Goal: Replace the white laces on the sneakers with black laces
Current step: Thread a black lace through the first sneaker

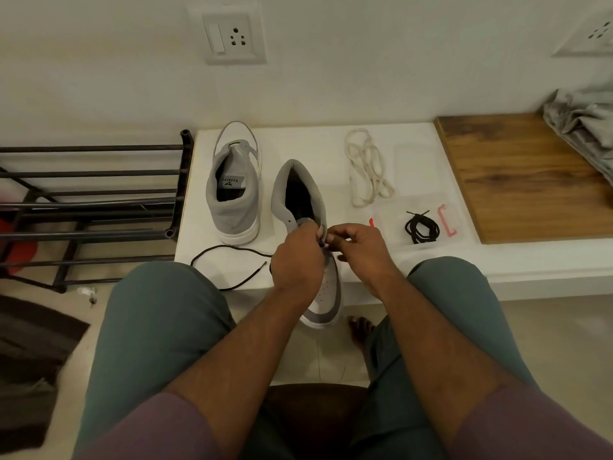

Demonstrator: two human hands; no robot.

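White low worktop (331,270) against a pale wall carries my work. My left hand (298,257) and right hand (360,249) meet at the near grey-and-white sneaker (305,207), both pinching a black lace (229,252) at its eyelets. Its grey twin sneaker (234,184) stands beside it. Removed white laces (366,169) and a coiled spare black lace (421,229) lie to the right.

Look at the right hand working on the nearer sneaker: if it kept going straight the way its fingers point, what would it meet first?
The right hand points leftward, so it would probably meet the left hand, almost touching it over the grey-and-white sneaker.
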